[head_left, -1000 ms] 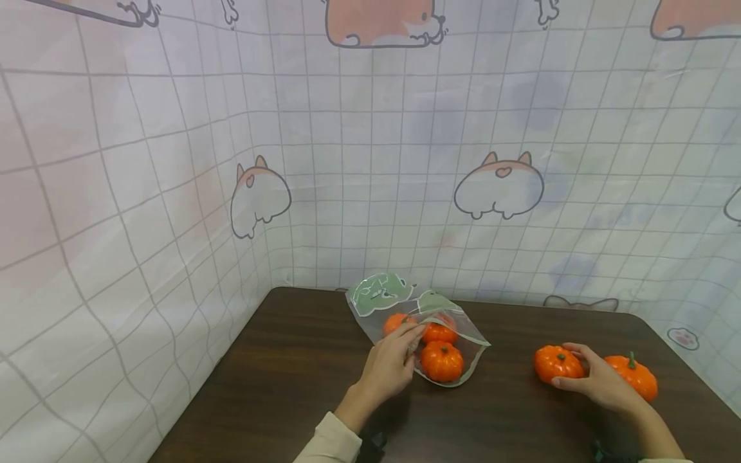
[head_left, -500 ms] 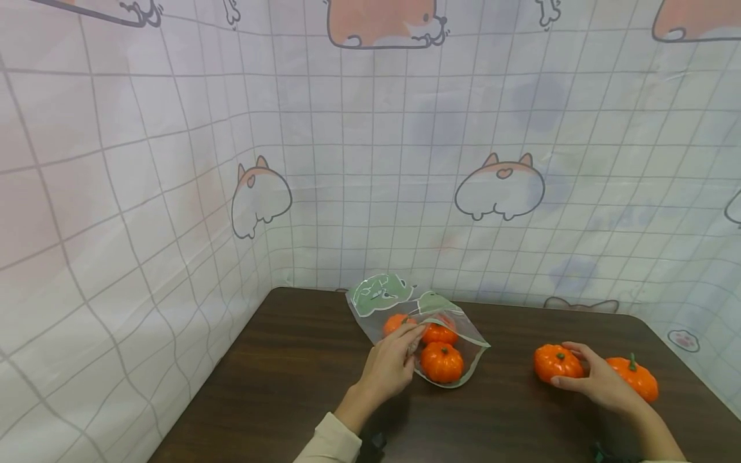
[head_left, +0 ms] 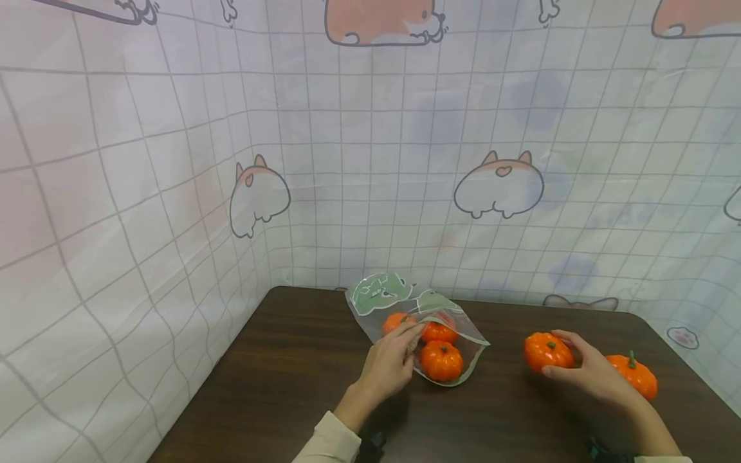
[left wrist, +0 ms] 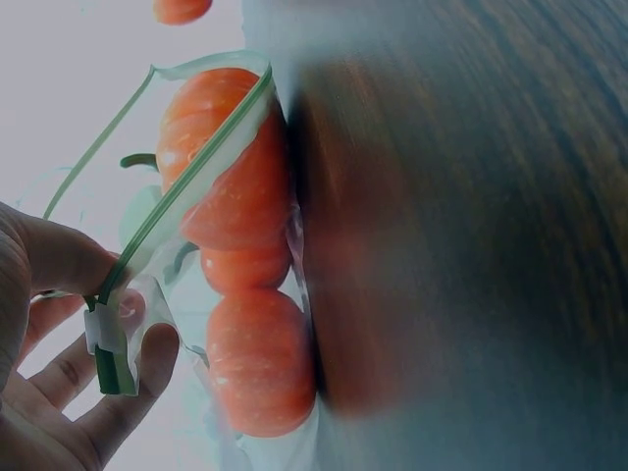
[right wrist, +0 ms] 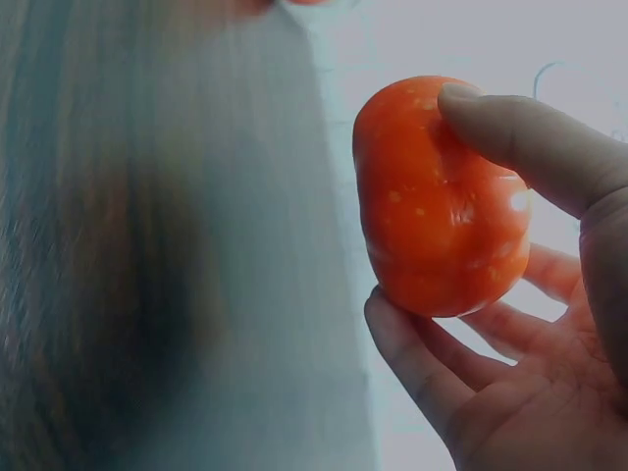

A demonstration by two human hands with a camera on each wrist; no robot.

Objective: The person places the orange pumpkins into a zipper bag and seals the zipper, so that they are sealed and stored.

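Observation:
A clear zip bag (head_left: 476,360) with green print lies on the table, its mouth facing the person. Inside it are three small orange pumpkins, the nearest pumpkin (head_left: 442,361) right at the opening. My left hand (head_left: 386,363) pinches the bag's left edge at the white slider (left wrist: 104,329), keeping the mouth apart. In my right hand (head_left: 596,373) another orange pumpkin (right wrist: 442,196) is gripped between thumb and fingers, raised off the tabletop. Behind that hand, to the right, a pumpkin with a green stem (head_left: 633,376) stands on the table.
The dark wooden table (head_left: 278,386) ends at a grid-patterned wall cloth (head_left: 370,212) at the back and left. Bare wood lies between the bag and the right hand.
My right hand has lifted its pumpkin from the table and shifted it slightly left. The left hand and the bag have stayed in place.

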